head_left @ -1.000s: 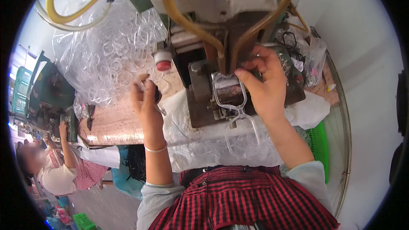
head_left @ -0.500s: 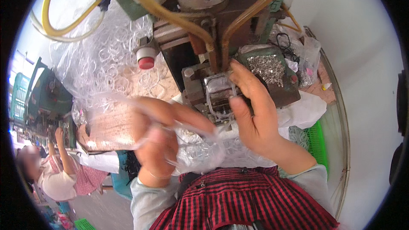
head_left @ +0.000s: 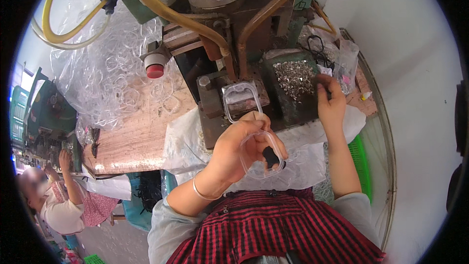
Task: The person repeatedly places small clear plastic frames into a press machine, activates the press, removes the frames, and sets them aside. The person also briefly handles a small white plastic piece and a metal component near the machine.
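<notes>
Clear plastic, bent into a rounded rectangular loop [head_left: 261, 159] with a small black piece on it, is pinched in the left hand [head_left: 239, 149] above the lap. A second clear loop [head_left: 240, 100] lies on the press's metal bed. The right hand [head_left: 330, 102] reaches, fingers curled, into the tray of small metal pieces [head_left: 293, 76]; what it grips cannot be told.

The tips of the right hand [head_left: 330, 103] are lost among the small metal bits in the tray [head_left: 293, 79], so what's pinched can't be told. The clear ring [head_left: 262, 155] is partly covered by the left hand [head_left: 239, 146]. The press [head_left: 215, 0] above both hands is cut off by the top edge.
</notes>
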Demonstrator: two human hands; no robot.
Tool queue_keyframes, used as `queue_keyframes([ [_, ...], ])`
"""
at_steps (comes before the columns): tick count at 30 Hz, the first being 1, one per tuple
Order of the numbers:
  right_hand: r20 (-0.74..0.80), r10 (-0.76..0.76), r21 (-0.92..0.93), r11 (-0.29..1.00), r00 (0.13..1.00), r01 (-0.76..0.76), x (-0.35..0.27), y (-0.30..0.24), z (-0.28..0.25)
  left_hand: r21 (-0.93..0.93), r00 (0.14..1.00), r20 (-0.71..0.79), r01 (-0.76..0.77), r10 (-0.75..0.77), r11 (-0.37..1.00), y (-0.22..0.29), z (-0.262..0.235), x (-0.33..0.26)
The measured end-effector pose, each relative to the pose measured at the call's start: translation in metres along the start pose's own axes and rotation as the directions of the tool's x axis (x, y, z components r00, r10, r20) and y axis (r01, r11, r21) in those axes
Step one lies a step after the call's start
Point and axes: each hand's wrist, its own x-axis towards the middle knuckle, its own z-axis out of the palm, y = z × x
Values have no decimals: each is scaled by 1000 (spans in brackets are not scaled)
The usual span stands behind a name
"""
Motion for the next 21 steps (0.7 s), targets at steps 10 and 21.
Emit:
queue_keyframes([
  [10, 211, -101, -495, 847, 972, 196, -15, -14, 10, 103, 985, 157, 53, -69, 993, -11, -30, -8],
  [21, 44, -105, -190, 975, 994, 111, -12, -13, 18, 761, 601, 262, 353, 755, -545, 82, -155, -55],
])
